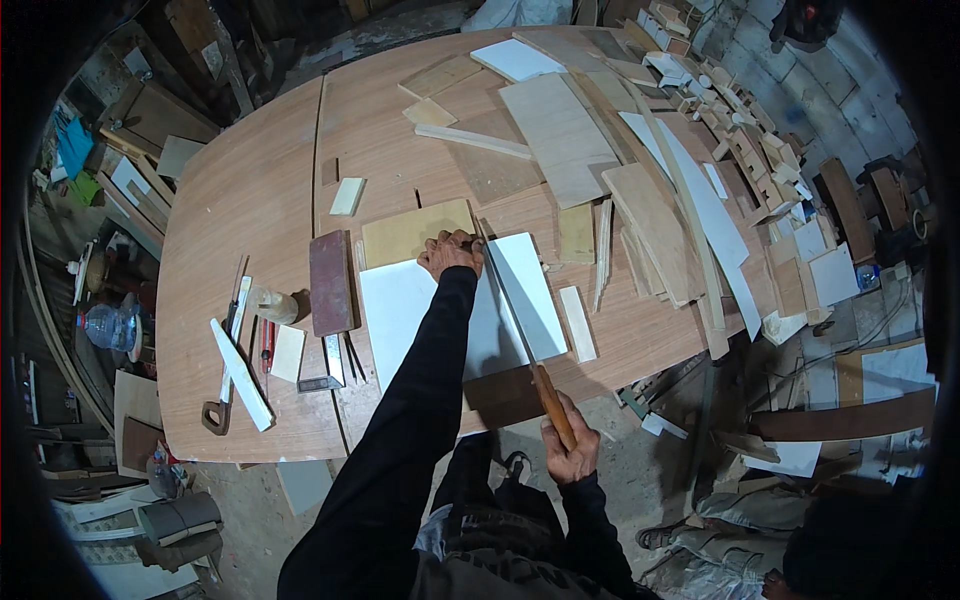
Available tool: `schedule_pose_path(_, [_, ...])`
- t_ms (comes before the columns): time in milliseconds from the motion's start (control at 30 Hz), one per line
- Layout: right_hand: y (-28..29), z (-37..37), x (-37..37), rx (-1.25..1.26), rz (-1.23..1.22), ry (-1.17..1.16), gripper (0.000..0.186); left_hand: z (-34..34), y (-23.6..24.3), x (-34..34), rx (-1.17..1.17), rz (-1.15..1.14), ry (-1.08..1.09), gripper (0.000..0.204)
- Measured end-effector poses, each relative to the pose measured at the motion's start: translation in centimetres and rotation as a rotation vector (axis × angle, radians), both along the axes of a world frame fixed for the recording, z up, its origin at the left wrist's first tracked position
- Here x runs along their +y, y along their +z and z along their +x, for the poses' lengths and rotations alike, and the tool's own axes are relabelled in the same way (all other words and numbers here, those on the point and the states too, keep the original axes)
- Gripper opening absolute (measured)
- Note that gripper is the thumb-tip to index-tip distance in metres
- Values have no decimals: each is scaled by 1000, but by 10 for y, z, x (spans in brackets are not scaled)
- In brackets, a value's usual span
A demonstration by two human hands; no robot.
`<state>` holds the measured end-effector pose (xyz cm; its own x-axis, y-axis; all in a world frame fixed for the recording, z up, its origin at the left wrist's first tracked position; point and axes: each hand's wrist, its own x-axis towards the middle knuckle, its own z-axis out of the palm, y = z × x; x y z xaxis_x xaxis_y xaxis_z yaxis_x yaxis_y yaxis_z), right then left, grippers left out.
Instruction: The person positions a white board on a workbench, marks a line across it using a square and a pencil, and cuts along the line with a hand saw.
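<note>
My right hand [572, 440] is wrapped round the wooden handle of a handsaw [553, 405]. Its long blade slants up and left across a white board [420, 325], toward the far edge, near my left hand's fingers. The part of the white board right of the blade [530, 285] shows as a narrow piece. My left hand [450, 253] presses down with bent, bunched fingers where a yellowish board [405, 232] meets the white board. What lies under the fingertips is partly hidden.
Left of the boards lie a dark red block [330, 290], a try square [322, 382], a jar [275, 305], a white strip [240, 375] and another saw's brown handle [213, 417]. Planks [560, 135] and offcuts crowd the table's right. Another person's legs [740, 510] show at lower right.
</note>
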<state>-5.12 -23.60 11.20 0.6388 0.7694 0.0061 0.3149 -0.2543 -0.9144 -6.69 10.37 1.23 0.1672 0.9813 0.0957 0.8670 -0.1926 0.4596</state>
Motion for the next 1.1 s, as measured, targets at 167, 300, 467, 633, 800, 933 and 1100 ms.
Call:
schedule_pose_path(167, [-6, -5, -17, -60, 16, 23, 47, -1, -2, 3, 3, 4, 8, 16])
schedule_pose_path(300, [0, -4, -1, -52, -71, 33, 47, -1, -1, 3, 27, -31, 14, 17])
schedule_pose_path(467, [-18, -5, -15, -85, -3, 41, 49, 3, 5, 1, 34, -35, 3, 18])
schedule_pose_path(633, [-4, -4, -3, -18, -83, 65, 49, -1, 4, 2, 50, -13, -1, 19])
schedule_pose_path(800, [-5, -3, -2, -28, -55, 50, 49, 0, 2, 4, 26, -11, 11, 20])
schedule_pose_path(933, [-4, -3, -3, 15, -35, 42, 47, -3, -2, 4, 67, -31, 12, 20])
schedule_pose_path(1100, [-4, 1, 0, 7, -10, 34, 47, 1, 4, 4, 54, -46, -2, 21])
